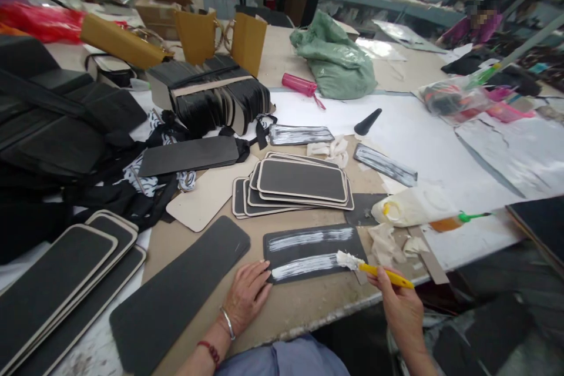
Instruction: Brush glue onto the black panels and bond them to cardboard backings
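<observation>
A dark rectangular panel (314, 251) lies on the brown board in front of me, with two white glue streaks across it. My right hand (399, 302) is closed round a yellow-handled brush (379, 271) whose white, glue-laden bristles rest on the lower streak near the panel's right end. My left hand (245, 294) lies flat with its fingers spread on the board, its fingertips at the panel's left edge. A long dark strip (180, 291) lies just left of that hand.
A stack of dark panels with pale borders (299, 185) sits behind the glued one. A glue bottle with a green nozzle (423, 211) lies to the right. More bordered strips (66, 288) lie at left. Another person (476, 23) sits far right.
</observation>
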